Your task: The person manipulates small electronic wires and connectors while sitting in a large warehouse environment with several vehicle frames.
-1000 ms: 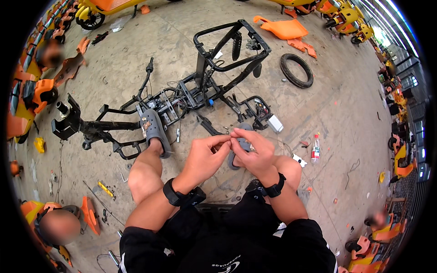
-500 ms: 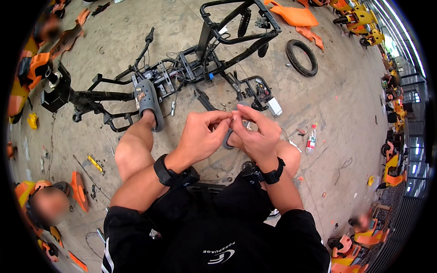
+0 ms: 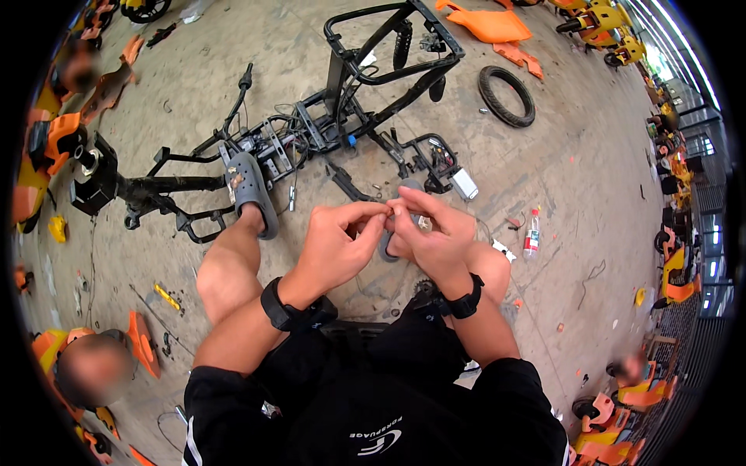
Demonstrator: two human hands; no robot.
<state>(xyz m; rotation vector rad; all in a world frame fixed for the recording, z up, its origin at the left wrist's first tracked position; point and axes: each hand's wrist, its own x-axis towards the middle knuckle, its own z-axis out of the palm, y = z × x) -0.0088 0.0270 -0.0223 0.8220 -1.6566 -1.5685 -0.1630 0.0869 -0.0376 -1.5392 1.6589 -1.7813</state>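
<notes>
My left hand [image 3: 339, 242] and my right hand [image 3: 437, 235] meet in front of me, between my knees. Thumb and forefinger of each are pinched together, and the fingertips of the two hands touch. Whatever they pinch is too small or too hidden to name. Beyond them lies a stripped black scooter frame [image 3: 185, 184] with loose wiring, and my left grey clog [image 3: 250, 190] rests against it. A black bar-shaped part [image 3: 343, 182] is on the floor just past my fingertips.
To the right stands a plastic bottle with a red label [image 3: 531, 234]. A black tyre [image 3: 507, 96] and orange panels [image 3: 488, 24] lie farther off. A yellow-handled tool [image 3: 165, 297] is at left. Other people sit near orange and yellow scooter parts at both sides.
The view has shifted slightly, so the frame and tyre sit a little lower and farther left. My hands stay pinched together, with only small finger movement.
</notes>
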